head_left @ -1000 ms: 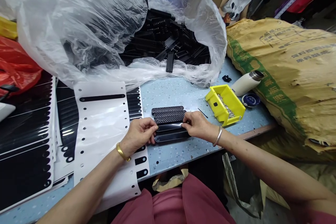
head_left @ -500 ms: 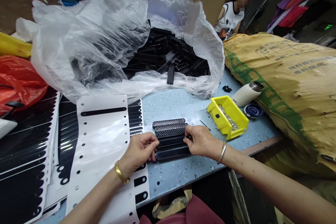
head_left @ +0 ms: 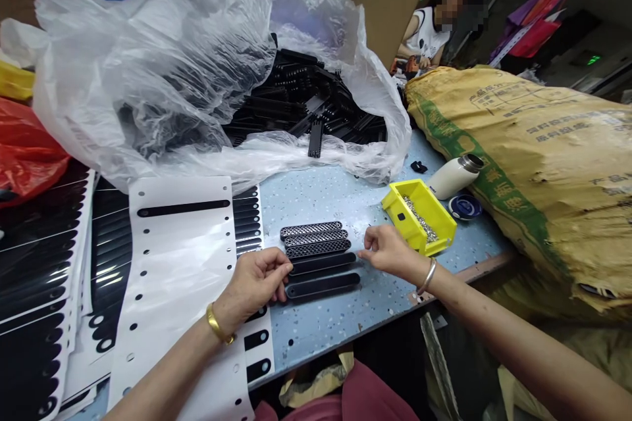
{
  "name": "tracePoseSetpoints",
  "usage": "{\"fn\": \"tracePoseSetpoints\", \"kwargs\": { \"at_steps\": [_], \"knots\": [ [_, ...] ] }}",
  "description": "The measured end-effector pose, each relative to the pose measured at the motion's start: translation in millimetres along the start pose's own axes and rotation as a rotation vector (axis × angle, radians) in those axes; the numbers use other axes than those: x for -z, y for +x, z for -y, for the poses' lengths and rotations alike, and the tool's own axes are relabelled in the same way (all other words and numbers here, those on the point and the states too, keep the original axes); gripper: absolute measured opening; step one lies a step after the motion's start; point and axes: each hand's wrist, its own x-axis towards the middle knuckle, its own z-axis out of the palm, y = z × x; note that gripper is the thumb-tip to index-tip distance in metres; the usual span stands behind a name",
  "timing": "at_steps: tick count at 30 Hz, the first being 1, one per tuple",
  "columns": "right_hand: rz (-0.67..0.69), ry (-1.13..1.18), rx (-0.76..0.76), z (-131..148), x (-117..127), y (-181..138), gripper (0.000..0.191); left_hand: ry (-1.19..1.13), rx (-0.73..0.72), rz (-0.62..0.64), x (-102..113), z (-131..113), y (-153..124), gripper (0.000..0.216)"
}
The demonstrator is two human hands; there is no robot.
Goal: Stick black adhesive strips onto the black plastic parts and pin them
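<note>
Several black plastic strips lie side by side on the blue speckled table. The far ones, such as the latticed strip [head_left: 316,248], show a grid pattern, while the nearer smooth strip [head_left: 323,264] and the nearest strip [head_left: 323,286] show plain faces. My left hand [head_left: 259,279] is closed in a pinch at the left end of the nearer smooth strip. Just off that strip's right end is my right hand [head_left: 392,253], its fingers curled together; whatever they hold, if anything, is hidden. A yellow bin [head_left: 434,214] with small metal pieces [head_left: 419,217] stands behind the right hand.
Sheets of black adhesive strips [head_left: 44,289] and a white backing sheet [head_left: 178,302] cover the left. A large plastic bag [head_left: 162,66] of black parts fills the back. At right are a white flask [head_left: 454,176], its lid [head_left: 465,206] and a yellow sack [head_left: 543,171]. Another person [head_left: 427,33] sits beyond.
My right hand has pulled away rightward from the strip's right end. My left hand stays at the left end. The whole view has shifted slightly.
</note>
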Motion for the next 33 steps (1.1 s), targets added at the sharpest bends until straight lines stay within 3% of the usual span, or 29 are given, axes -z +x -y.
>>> {"fn": "tracePoseSetpoints", "kwargs": {
  "at_steps": [4,7,11,13,15,18,20,23,26,28,30,33],
  "knots": [
    [-0.019,0.442,-0.043,-5,11,-10,0.021,0.006,0.015,0.002,-1,-6,-4,0.020],
    [-0.104,0.486,0.086,8,16,-24,0.022,0.107,-0.077,-0.187,20,-20,-15,0.020],
    [-0.107,0.447,0.360,41,2,-43,0.021,0.525,-0.316,-0.696,95,-47,-29,0.025],
    [-0.054,0.445,0.486,61,-14,-51,0.020,0.739,-0.263,-0.907,142,-57,-30,0.030],
    [0.028,0.419,0.562,84,-31,-58,0.018,0.873,-0.085,-0.968,181,-60,-26,0.032],
    [0.095,0.332,0.617,119,-58,-65,0.008,0.695,-0.002,-0.839,207,-54,-13,0.022],
    [0.092,0.291,0.684,140,-72,-64,0.003,0.519,-0.025,-0.759,203,-48,-7,0.024],
    [-0.009,0.342,0.782,165,-83,-49,0.010,0.375,-0.050,-0.740,181,-44,-16,0.027],
    [-0.130,0.508,0.739,190,-83,-29,0.018,0.177,-0.091,-0.706,149,-49,-44,0.032],
    [-0.173,0.580,0.673,204,-80,-22,0.026,-0.115,-0.160,-0.622,125,-55,-65,0.031],
    [-0.107,0.636,0.610,214,-78,-23,0.030,-0.274,-0.170,-0.539,103,-59,-82,0.029],
    [0.108,0.814,0.540,217,-81,-34,0.030,-0.398,-0.121,-0.481,79,-58,-100,0.025]
  ]
}}
